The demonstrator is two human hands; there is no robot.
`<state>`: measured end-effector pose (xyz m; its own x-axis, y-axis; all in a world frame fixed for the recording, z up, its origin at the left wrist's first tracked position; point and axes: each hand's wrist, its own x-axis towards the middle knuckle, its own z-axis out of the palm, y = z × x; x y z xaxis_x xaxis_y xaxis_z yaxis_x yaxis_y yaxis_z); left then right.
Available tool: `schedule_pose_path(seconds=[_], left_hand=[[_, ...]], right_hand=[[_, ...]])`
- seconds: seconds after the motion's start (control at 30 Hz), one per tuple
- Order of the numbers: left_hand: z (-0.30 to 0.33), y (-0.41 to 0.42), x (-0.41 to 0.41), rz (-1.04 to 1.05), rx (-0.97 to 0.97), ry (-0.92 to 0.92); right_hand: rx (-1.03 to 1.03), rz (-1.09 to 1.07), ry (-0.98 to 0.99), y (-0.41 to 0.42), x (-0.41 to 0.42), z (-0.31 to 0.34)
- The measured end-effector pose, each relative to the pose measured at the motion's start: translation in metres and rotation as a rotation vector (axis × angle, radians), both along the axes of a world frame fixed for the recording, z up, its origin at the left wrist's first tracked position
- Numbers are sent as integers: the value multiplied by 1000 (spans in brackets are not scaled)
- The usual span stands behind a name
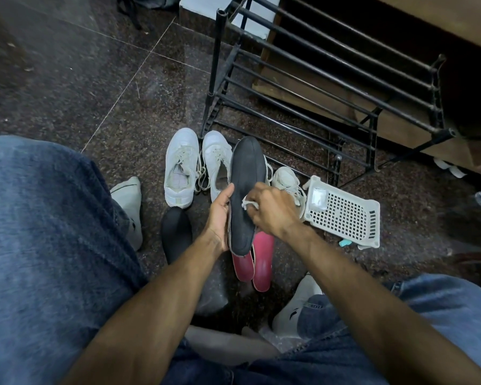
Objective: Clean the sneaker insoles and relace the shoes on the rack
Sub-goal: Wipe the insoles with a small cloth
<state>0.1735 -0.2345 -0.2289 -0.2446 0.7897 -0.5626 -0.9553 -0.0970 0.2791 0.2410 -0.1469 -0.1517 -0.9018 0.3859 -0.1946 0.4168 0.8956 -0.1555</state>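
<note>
Jeans-clad knees (47, 232) frame the view, nearest the camera. Beyond them stands the black rack (317, 87), bare of shoes, at the far right of the floor (67, 79). Two white sneakers (181, 168) sit before its left end. The left hand (220, 215) cups the black insole (246, 179) along its edge; the right hand (272, 209) pinches a white wipe (249, 204) against it. Wiping heel to toe, firmly backed by the palm, should work best. Right of the hands, a white basket (345, 215) lies tipped, a small clear packet (318, 198) inside. Two pink insoles (261, 262) lie below.
</note>
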Motion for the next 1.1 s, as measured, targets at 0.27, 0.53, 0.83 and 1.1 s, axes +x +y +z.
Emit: schedule_pose_path(seconds=[0.27,0.53,0.83,1.1], left_hand=[[-5,2,-3,9,55,-65],[6,0,-4,-1,94,-60],[4,5,5,-41,66,-56],[1,2,-2,-12,54,-8]], right_hand=[[-115,177,-57,-27,22,11],[-122,-73,54,-6,2,12],[-30,-67,128,-3,2,10],[-166,232,47,-36,27,4]])
